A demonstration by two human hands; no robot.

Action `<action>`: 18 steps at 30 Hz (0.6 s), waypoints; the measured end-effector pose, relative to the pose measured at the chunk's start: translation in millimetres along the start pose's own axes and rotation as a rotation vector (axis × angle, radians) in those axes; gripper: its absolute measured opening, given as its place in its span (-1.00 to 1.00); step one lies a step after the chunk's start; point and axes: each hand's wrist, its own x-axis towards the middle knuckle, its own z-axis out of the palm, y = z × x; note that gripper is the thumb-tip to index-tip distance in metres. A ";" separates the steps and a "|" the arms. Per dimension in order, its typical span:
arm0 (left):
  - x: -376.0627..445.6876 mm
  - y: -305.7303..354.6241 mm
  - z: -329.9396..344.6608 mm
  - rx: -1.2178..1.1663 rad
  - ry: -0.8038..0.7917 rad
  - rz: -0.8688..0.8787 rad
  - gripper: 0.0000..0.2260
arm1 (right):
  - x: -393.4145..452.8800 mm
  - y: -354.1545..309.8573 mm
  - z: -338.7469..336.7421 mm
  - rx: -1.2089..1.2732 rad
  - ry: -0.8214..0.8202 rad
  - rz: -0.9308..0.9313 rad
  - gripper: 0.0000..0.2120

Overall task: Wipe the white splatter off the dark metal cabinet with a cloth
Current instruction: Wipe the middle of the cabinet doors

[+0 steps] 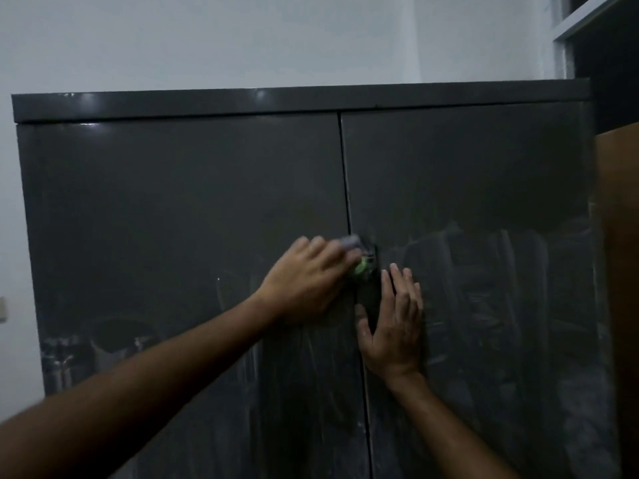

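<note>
The dark metal cabinet (173, 188) fills the view, its two doors meeting at a centre seam. Whitish smears (491, 271) streak the lower half of the right door, and fainter smears cover the lower left door. My left hand (307, 281) reaches across the seam and holds a small bunched cloth (351, 242) against the metal. The cloth shows grey-purple at my fingertips and green just below, and is blurred. My right hand (394, 326) lies flat on the right door beside the seam, fingers straight and pointing up.
A pale wall (242, 39) rises behind the cabinet. A brown wooden panel (617, 236) stands close against the cabinet's right side, with a window frame (567, 32) above it. A small wall fitting (2, 309) sits at the far left edge.
</note>
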 end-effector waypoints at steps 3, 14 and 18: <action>-1.8 -19.9 -3.4 0.030 -0.027 0.130 -0.55 | 0.1 -0.5 -0.7 0.030 0.003 0.005 -0.36; 11.7 12.1 7.7 0.037 -0.023 0.218 -0.55 | 0.8 36.6 -32.5 0.116 -0.083 -0.016 -0.37; 54.3 -4.2 6.3 0.055 0.122 -0.325 -0.61 | -6.2 72.5 -48.7 0.026 -0.062 0.053 -0.39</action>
